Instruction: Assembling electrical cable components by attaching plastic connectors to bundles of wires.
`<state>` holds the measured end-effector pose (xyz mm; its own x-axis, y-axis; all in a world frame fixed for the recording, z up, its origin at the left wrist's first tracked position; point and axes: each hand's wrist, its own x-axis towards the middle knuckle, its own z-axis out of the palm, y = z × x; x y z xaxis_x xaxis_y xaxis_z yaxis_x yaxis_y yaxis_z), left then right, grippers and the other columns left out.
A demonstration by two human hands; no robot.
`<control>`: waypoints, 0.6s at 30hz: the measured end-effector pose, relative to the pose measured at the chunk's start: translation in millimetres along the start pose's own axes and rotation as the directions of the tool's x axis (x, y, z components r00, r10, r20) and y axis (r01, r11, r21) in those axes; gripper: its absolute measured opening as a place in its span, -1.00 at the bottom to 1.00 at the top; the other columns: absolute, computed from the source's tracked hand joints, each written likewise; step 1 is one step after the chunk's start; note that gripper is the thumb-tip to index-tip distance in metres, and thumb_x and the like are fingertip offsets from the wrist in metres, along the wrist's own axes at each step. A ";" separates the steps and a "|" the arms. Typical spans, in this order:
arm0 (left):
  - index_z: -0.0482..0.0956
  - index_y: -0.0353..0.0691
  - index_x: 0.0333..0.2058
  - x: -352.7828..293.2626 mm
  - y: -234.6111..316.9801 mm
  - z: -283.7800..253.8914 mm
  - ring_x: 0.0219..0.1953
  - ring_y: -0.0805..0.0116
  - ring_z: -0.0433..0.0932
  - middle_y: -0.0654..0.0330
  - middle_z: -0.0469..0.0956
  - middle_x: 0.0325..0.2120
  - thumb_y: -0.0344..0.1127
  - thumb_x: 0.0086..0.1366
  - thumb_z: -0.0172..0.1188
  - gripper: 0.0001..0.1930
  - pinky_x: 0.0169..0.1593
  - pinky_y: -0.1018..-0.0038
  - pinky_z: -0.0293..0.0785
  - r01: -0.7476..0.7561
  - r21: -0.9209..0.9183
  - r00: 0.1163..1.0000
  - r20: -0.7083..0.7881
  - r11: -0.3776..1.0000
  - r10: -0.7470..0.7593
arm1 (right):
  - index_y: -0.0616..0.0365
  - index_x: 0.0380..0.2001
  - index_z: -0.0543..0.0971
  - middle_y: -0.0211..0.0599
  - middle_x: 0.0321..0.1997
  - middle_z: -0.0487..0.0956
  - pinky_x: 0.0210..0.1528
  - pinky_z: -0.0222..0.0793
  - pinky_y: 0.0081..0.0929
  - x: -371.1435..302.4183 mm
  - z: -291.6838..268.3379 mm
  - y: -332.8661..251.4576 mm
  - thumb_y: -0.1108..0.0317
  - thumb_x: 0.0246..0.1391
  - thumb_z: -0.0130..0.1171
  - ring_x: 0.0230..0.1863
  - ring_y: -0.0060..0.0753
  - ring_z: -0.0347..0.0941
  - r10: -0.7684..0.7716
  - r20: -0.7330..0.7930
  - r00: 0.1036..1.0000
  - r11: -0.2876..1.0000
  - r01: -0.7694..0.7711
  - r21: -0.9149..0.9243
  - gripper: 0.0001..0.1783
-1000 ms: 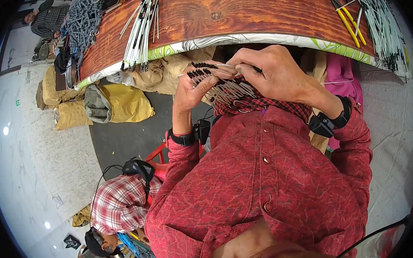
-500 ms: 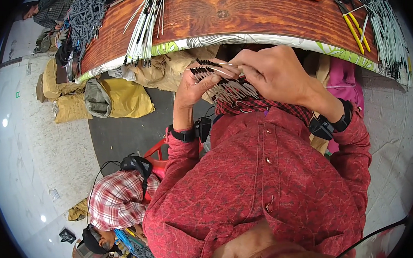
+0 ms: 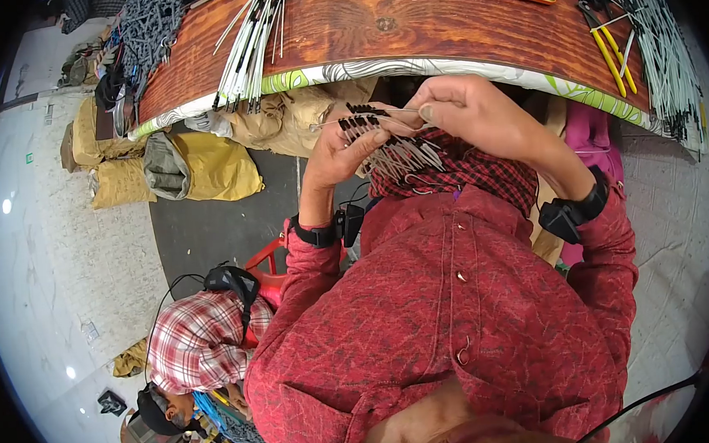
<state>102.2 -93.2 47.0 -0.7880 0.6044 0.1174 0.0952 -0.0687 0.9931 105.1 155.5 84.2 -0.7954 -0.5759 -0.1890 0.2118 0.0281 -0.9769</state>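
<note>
Yellow sack (image 3: 220, 169), 10 o'clock. Checked-shirted co-worker (image 3: 195, 341), 8 o'clock, bent over. Yellow-handled pliers (image 3: 608, 61), 2 o'clock, lying on wooden table (image 3: 416, 27).

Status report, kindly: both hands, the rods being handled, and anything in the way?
Left hand holds black-and-grey rods. Right hand pinches thin pale strand. Yellow-handled pliers on wooden table, apart from both hands; nothing seen blocking.

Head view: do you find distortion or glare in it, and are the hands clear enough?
In the head view, the wooden table has a bowed edge; that view also shows small glare spots at left; there, left hand and right hand read clearly, but the rods are too fine to count.
</note>
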 end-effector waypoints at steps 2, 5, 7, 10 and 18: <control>0.64 -0.40 -0.14 2.8 5.1 0.8 -0.13 0.35 0.60 0.10 0.65 -0.18 -0.32 0.33 0.18 -0.74 -0.04 0.43 0.50 0.037 0.042 0.999 0.032 0.998 -0.039 | 0.29 -0.23 0.59 -0.12 -0.45 0.59 -0.35 0.42 -0.44 -8.8 6.2 -4.1 0.48 0.14 0.06 -0.47 -0.33 0.52 -0.409 -0.072 0.910 0.749 0.290 -0.596 -0.82; 0.64 -0.42 -0.17 1.8 1.6 2.7 -0.11 0.30 0.61 0.06 0.65 -0.17 -0.31 0.33 0.17 -0.74 -0.02 0.40 0.51 0.044 0.056 0.998 0.037 0.997 -0.046 | 0.28 -0.23 0.59 -0.11 -0.41 0.61 -0.34 0.43 -0.41 -13.9 3.4 -6.2 0.49 0.13 0.07 -0.43 -0.25 0.56 -0.447 -0.039 0.894 0.692 0.317 -0.649 -0.83; 0.64 -0.43 -0.20 2.4 0.0 4.9 -0.10 0.25 0.61 0.01 0.64 -0.17 -0.30 0.33 0.17 -0.73 0.00 0.37 0.50 0.021 0.044 1.000 0.017 0.999 -0.021 | 0.28 -0.24 0.59 -0.10 -0.40 0.62 -0.33 0.43 -0.39 -17.8 1.3 -9.3 0.50 0.13 0.08 -0.41 -0.21 0.58 -0.465 -0.023 0.885 0.662 0.331 -0.673 -0.83; 0.64 -0.45 -0.22 7.2 2.6 2.3 -0.10 0.23 0.61 -0.01 0.64 -0.17 -0.28 0.32 0.18 -0.72 0.00 0.35 0.50 -0.022 -0.002 0.999 0.042 1.000 0.022 | 0.23 -0.25 0.61 -0.08 -0.40 0.62 -0.36 0.44 -0.36 -26.4 -0.8 -19.2 0.50 0.11 0.10 -0.41 -0.10 0.59 -0.472 -0.065 0.879 0.659 0.303 -0.689 -0.85; 0.64 -0.42 -0.20 6.5 5.5 -0.6 -0.08 0.21 0.59 0.02 0.64 -0.17 -0.29 0.31 0.17 -0.73 0.05 0.33 0.47 -0.013 -0.026 0.995 0.103 1.000 0.015 | 0.11 -0.26 0.63 -0.15 -0.51 0.60 -0.48 0.41 -0.31 -5.3 2.8 -15.4 0.44 0.09 0.13 -0.51 -0.08 0.54 -0.570 0.056 0.820 0.483 0.390 -0.784 -0.85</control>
<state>97.3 -90.2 53.3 -0.7197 0.6817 0.1316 0.0893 -0.0971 0.9913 107.7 155.8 100.6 -0.7406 -0.5342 0.4076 -0.6532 0.4301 -0.6232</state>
